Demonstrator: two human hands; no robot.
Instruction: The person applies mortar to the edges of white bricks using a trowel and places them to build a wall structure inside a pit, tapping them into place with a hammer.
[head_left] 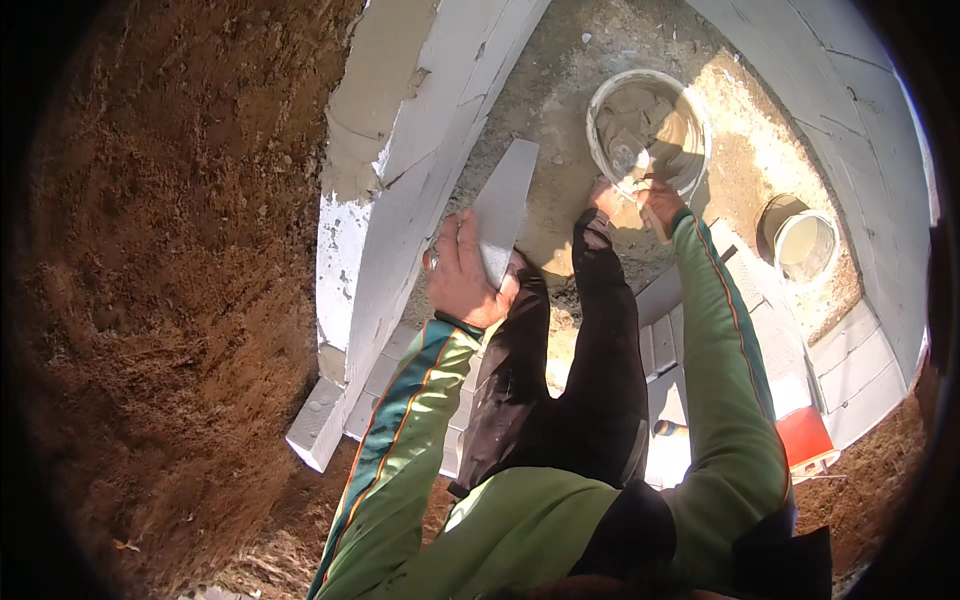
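Note:
My left hand, a ring on one finger, grips a long grey block between thumb and fingers. The block stands on its narrow side, close along the left block wall. Farther right, my right hand is closed round the handle of a trowel at the near rim of a white bucket. Grey-brown mortar fills much of the bucket, and the trowel's blade dips into it. Part of the blade is hard to make out in the glare.
A smaller bucket with light liquid stands at the right. Curved block walls enclose the sandy floor. Grey blocks lie beside my right forearm, near a red object. Brown earth rises at left. My foot is by the mortar bucket.

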